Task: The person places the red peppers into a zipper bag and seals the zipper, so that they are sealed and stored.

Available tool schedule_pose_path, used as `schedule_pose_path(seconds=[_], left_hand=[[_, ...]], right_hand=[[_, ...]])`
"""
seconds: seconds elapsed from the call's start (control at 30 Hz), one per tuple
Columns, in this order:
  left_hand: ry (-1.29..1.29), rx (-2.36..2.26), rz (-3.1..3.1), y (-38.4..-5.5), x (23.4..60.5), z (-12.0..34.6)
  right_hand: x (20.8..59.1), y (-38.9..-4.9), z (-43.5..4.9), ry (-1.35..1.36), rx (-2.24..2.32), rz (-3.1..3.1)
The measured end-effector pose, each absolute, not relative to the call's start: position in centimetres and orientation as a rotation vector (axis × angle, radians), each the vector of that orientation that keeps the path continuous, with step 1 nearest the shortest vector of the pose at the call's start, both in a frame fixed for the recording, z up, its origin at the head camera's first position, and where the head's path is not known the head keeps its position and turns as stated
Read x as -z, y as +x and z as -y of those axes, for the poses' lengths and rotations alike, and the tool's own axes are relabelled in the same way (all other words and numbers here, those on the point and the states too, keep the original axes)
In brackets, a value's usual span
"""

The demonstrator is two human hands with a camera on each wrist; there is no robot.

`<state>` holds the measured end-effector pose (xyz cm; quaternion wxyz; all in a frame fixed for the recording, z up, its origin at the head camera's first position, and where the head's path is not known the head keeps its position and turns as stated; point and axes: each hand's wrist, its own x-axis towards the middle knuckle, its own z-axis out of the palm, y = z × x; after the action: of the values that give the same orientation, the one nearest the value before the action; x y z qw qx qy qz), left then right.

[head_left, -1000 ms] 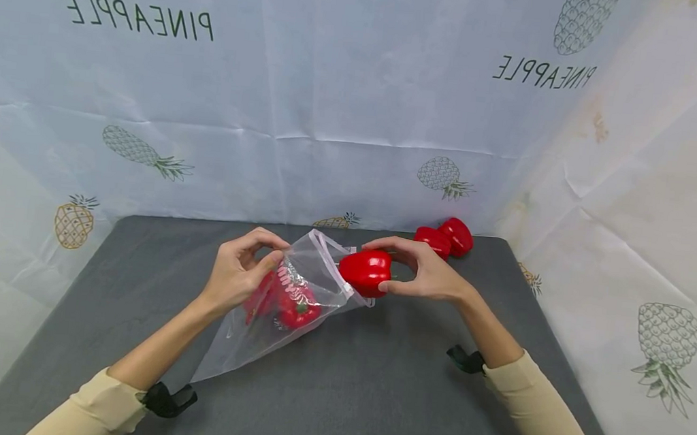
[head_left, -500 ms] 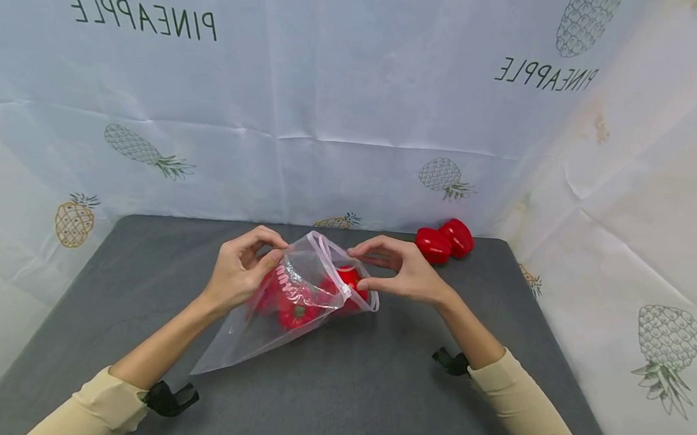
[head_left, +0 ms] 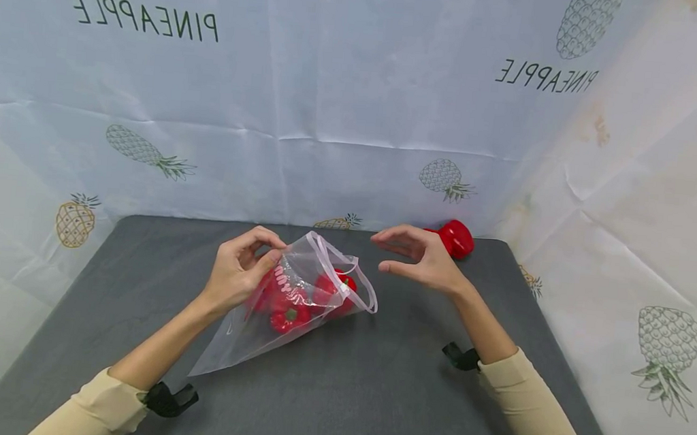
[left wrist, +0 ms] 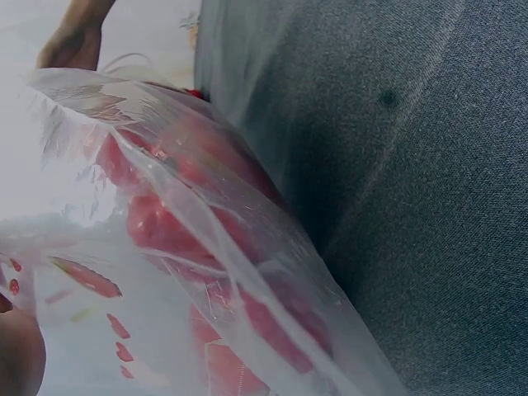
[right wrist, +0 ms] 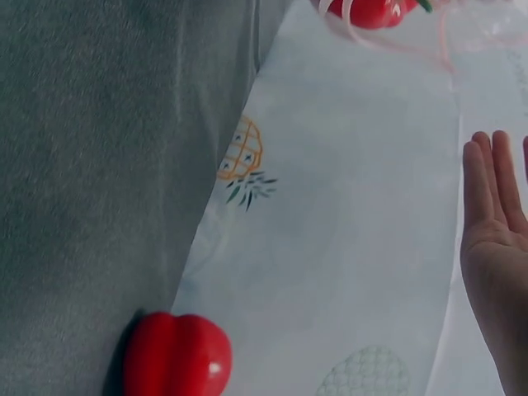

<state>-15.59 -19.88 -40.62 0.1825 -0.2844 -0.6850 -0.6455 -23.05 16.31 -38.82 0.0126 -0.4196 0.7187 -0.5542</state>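
My left hand (head_left: 242, 270) pinches the upper edge of a clear plastic zip bag (head_left: 234, 345) between thumb and fingers. Several red bell peppers (head_left: 291, 317) lie inside the bag, one of them just within its mouth, which gapes to the right. To the right of that mouth my right hand (head_left: 422, 257) hovers with nothing in it, fingers extended and thumb apart. It partly hides two red bell peppers (head_left: 459, 238) at the back right. The right wrist view has one bell pepper (right wrist: 177, 356) low on the left. Peppers show blurred through the plastic in the left wrist view.
A dark grey cloth-covered table (head_left: 347, 395) carries everything. Behind it and along its sides hangs a white sheet (head_left: 358, 95) with pineapple prints. Its lower part meets the table's back edge near the loose peppers.
A bell pepper in my right hand went through the bag's mouth and was let go inside. The right hand then drew back to the right. My left hand kept its pinch.
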Motion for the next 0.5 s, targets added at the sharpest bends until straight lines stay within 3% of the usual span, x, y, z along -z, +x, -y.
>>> schedule_pose_path(seconds=[0.5], left_hand=[[-0.805, 1.817, 1.957, -15.4, 40.7, 20.2]], right_hand=[[39.4, -24.8, -19.1, -1.201, 1.790, -2.259]])
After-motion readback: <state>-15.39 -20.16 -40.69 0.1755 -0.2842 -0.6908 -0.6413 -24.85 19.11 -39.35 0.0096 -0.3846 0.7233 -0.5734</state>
